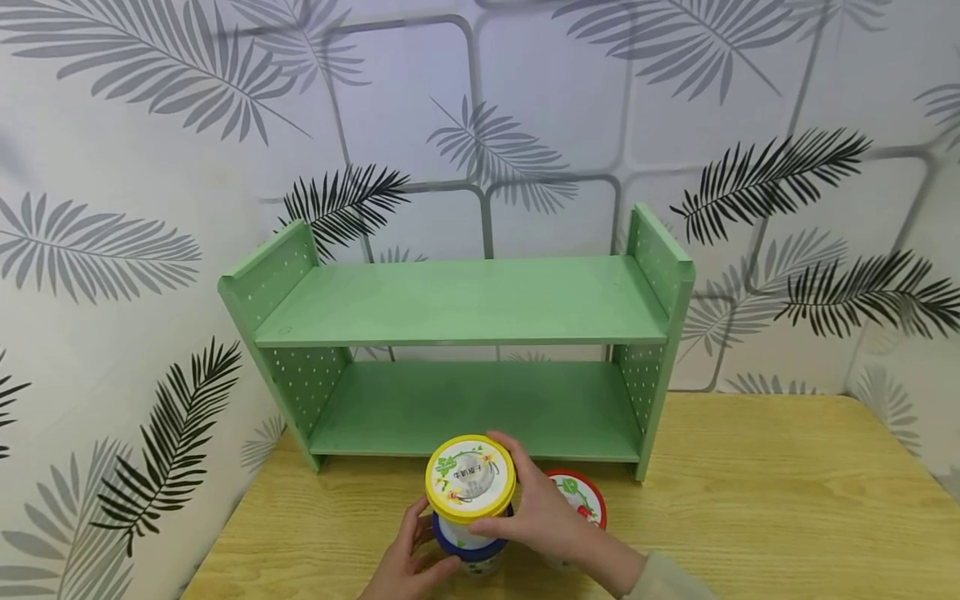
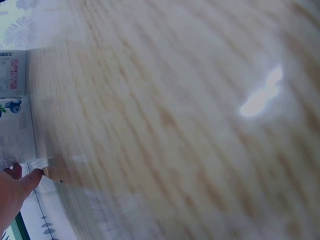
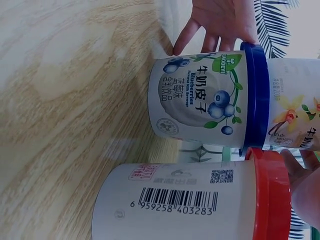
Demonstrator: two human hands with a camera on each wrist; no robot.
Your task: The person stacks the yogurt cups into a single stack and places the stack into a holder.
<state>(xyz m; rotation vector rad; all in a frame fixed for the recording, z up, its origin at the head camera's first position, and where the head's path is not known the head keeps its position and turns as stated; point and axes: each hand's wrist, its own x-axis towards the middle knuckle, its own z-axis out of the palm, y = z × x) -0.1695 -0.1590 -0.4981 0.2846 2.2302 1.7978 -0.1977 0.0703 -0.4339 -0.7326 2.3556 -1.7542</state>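
A tub with a yellow lid (image 1: 471, 477) and flower pictures stands on the blue-lidded blueberry milk tub (image 3: 200, 100). My right hand (image 1: 543, 508) grips the yellow-lidded tub near its rim, thumb on the near side and fingers on the far side. My left hand (image 1: 412, 554) is at the left side of the blue-lidded tub, thumb and fingers spread beside it. In the right wrist view that hand's fingers look loose and partly hidden behind the tub. Beside the stack, under my right forearm, a red-lidded tub (image 3: 175, 200) stands on the table.
A green two-tier shelf (image 1: 465, 300) with perforated side panels stands behind the tubs, against leaf-patterned wallpaper (image 1: 525, 100). The wooden table (image 1: 787, 500) extends to the right. The shelf's lower board (image 1: 480, 408) lies just beyond my hands.
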